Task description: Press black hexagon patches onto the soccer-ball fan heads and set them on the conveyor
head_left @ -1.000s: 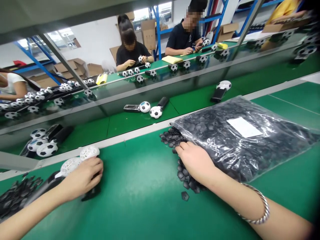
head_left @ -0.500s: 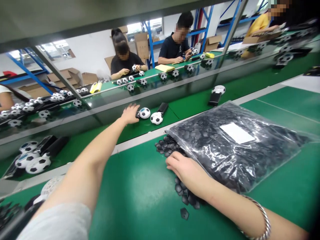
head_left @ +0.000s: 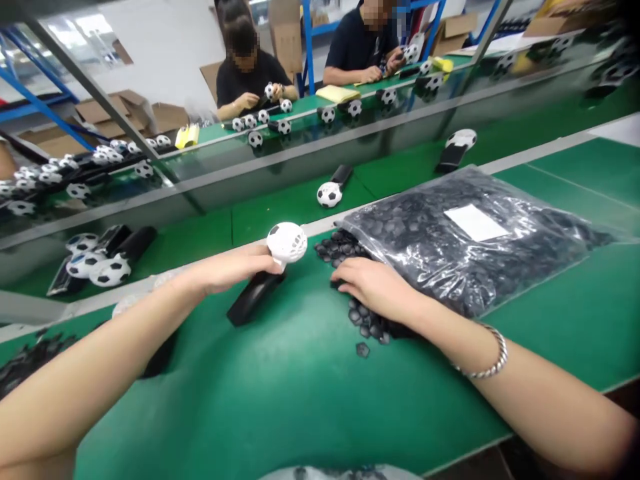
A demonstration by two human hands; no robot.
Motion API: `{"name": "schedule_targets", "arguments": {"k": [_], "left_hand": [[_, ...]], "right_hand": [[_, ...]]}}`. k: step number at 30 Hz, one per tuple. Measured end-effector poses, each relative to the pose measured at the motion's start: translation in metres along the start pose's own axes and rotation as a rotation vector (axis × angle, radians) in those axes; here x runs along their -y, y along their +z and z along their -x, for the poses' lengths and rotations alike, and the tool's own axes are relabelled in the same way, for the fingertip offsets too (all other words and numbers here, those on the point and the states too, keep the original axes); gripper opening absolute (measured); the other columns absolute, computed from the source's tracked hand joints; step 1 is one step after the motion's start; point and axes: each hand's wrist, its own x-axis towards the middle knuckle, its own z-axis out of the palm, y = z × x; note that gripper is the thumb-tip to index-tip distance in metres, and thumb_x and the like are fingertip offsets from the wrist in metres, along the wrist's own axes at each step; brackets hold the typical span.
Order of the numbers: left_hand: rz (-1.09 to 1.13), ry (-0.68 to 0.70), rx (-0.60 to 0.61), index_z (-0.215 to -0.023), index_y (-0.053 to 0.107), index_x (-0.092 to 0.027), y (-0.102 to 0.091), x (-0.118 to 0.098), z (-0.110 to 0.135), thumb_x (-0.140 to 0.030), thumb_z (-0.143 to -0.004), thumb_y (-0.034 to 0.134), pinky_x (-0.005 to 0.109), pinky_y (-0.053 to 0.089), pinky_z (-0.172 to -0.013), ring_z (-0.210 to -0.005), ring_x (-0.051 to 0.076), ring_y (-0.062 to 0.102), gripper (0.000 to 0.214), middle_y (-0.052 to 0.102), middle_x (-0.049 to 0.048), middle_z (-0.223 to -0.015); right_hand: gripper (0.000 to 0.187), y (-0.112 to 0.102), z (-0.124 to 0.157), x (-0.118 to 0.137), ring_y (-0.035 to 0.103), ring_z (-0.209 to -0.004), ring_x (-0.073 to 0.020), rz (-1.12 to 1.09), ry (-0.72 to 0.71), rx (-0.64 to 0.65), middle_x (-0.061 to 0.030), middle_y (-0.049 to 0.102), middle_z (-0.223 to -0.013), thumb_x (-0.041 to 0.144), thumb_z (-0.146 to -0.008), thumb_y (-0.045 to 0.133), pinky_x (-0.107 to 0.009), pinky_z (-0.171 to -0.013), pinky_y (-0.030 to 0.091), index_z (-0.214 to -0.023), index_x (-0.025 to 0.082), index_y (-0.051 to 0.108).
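Note:
My left hand (head_left: 245, 267) is closed around a football-patterned gadget, its white and black ball head (head_left: 287, 243) up and its black handle (head_left: 255, 298) slanting down to the left, above the green worktop. Most of its fingers are hidden behind the gadget. On the right, my right hand (head_left: 367, 283) rests at a heap of small black pentagon pieces (head_left: 373, 325), fingers curled, with a dark piece at the fingertips. Beside it lies a clear plastic bag (head_left: 430, 240) full of such pieces, spilling from its near left end; a white label (head_left: 477, 222) is on top.
Along the green conveyor belt (head_left: 280, 213) lie one football gadget (head_left: 330, 195), another farther right (head_left: 461, 140), and a cluster (head_left: 111, 271) at left. More black pieces (head_left: 30, 360) lie at far left. Two co-workers (head_left: 253, 83) sit across the line, handling similar gadgets.
My left hand has drawn back from the belt toward me, bringing one football gadget over the worktop. The right hand stays at the heap, its fingers curled in. The view has tilted down.

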Motion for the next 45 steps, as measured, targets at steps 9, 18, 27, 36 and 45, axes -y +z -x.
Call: {"name": "schedule_targets", "arguments": {"k": [9,18,27,36,45], "left_hand": [[-0.166,-0.193,-0.451,-0.137,0.026,-0.018,0.051,0.041,0.048,-0.044,-0.081,0.042,0.041,0.038,-0.094,-0.111,0.028,0.049,0.064,0.049,0.0119,-0.126],[-0.426,-0.063,-0.263,-0.137,0.023,-0.023,0.084,0.022,0.06,-0.029,-0.075,0.052,0.039,0.043,-0.087,-0.104,0.027,0.051,0.068,0.052,0.0083,-0.116],[-0.324,0.022,-0.32,-0.135,0.031,-0.017,0.084,0.01,0.031,-0.049,-0.067,0.063,0.039,0.04,-0.094,-0.114,0.027,0.045,0.082,0.043,0.0104,-0.129],[-0.311,0.034,-0.414,-0.123,0.047,-0.024,0.086,0.012,0.027,-0.044,-0.069,0.063,0.033,0.047,-0.077,-0.095,0.023,0.056,0.06,0.057,0.0042,-0.111],[-0.352,0.012,-0.358,-0.126,0.041,-0.022,0.089,0.012,0.026,-0.038,-0.07,0.061,0.034,0.047,-0.078,-0.098,0.023,0.054,0.062,0.053,0.0045,-0.118]], "right_hand": [[0.015,0.007,-0.006,0.022,0.056,-0.083,-0.0215,0.371,-0.026,0.101,-0.0101,0.061,-0.086,0.007,-0.082,0.047,-0.03,-0.071,0.044,-0.087,0.011,0.061],[0.011,0.001,-0.003,0.022,0.059,-0.074,-0.0144,-0.318,0.046,-0.112,-0.0026,0.065,-0.084,0.021,-0.084,0.052,-0.026,-0.07,0.045,-0.086,0.018,0.062],[0.003,0.015,-0.001,0.037,0.056,-0.075,-0.0132,-0.615,-0.015,-0.191,-0.0015,0.059,-0.077,0.02,-0.075,0.063,-0.028,-0.072,0.045,-0.076,0.018,0.065],[0.015,0.02,-0.008,0.038,0.05,-0.108,-0.0199,-0.789,0.09,-0.193,-0.007,0.054,-0.114,0.02,-0.066,0.069,-0.037,-0.09,0.04,-0.07,0.017,0.055],[0.019,0.006,-0.023,0.017,0.056,-0.093,-0.0202,-0.418,0.135,-0.172,-0.0067,0.063,-0.099,0.029,-0.078,0.06,-0.033,-0.076,0.044,-0.093,0.017,0.056]]}}
